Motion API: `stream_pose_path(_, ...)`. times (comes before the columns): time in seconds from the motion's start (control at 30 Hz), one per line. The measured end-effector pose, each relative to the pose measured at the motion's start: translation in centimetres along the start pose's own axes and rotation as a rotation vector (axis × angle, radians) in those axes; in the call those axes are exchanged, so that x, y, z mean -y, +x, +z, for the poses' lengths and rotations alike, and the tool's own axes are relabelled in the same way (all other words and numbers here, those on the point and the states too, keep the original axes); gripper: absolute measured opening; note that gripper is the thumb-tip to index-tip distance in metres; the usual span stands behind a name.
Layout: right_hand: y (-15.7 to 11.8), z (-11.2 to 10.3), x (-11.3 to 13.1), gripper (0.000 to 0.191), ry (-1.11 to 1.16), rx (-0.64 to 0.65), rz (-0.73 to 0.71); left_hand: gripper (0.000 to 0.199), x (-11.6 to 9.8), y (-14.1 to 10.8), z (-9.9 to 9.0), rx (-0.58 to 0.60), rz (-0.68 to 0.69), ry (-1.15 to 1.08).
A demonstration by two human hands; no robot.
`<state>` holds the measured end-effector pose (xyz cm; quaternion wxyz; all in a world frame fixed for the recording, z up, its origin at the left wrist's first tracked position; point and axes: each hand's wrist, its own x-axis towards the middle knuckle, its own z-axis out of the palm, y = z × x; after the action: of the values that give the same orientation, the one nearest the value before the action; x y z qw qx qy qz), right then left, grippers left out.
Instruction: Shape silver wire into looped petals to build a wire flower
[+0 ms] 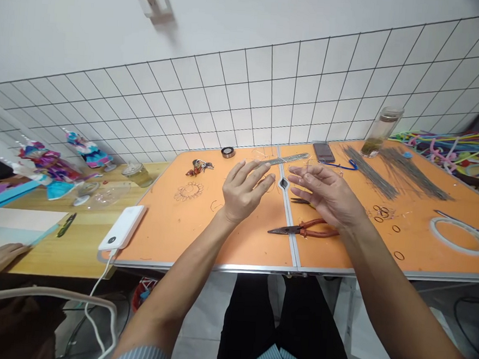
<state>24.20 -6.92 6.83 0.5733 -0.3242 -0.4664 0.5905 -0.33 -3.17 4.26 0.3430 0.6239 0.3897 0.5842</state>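
My left hand (244, 191) is raised over the middle of the orange table (235, 245), fingers apart and nothing visible in them. To its right, my right hand (331, 194) has thumb and fingertips close together around something thin, perhaps wire, too small to make out. Red-handled pliers (312, 228) lie below my right hand, with the dark tip of a second tool (299, 200) just above them. Behind my hands lies a bundle of thin wires (284, 160). A looped wire ring (189, 191) rests on the left side of the table.
Wire bundles (371, 172), a phone (324, 152), a glass jar (380, 132) and a white tape ring (460, 236) are on the right. A white power bank (122, 227) sits at the left edge. Another person's hand (0, 258) is at far left.
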Motion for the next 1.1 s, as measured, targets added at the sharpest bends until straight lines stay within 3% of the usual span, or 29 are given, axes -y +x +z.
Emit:
stream_pose_path(0.27,0.7,-0.1,-2.2,0.047,-0.186,-0.09,-0.051,0.024,0.2,-1.0,0.6,0.126,-0.025,0.01)
stream_pose_path(0.37,1.4,-0.5,-2.8,0.049,-0.205,-0.14,-0.135,0.029,0.1,-2.1,1.0,0.097,0.078,0.095)
stream_pose_path(0.47,1.6,-1.1,-2.9,0.047,-0.239,-0.173,-0.191,0.05,0.0,-3.1,1.0,0.003,0.204,0.164)
stream_pose_path(0.5,1.6,-1.2,-2.9,0.047,-0.24,-0.178,-0.195,0.056,0.0,-3.3,1.0,-0.032,0.18,0.127)
stream_pose_path(0.57,1.6,-1.1,-3.0,0.049,-0.201,-0.175,-0.186,0.056,-0.1,-3.0,1.0,-0.058,-0.012,-0.089)
stream_pose_path(0.7,1.6,-0.5,-3.4,0.053,-0.062,-0.148,-0.131,0.055,0.1,-1.1,1.3,0.17,-0.5,-0.546)
stream_pose_path(0.77,1.5,-0.3,-3.6,0.051,-0.065,-0.105,-0.101,0.056,0.2,-0.2,1.5,0.236,-0.545,-0.647)
stream_pose_path(0.9,0.9,-0.8,-3.5,0.042,-0.113,-0.017,-0.06,0.048,0.6,0.7,1.7,0.286,-0.494,-0.647)
stream_pose_path(1.1,0.5,-2.4,-2.1,0.041,0.159,0.041,0.1,0.044,1.3,1.2,0.3,0.376,-0.428,-0.688)
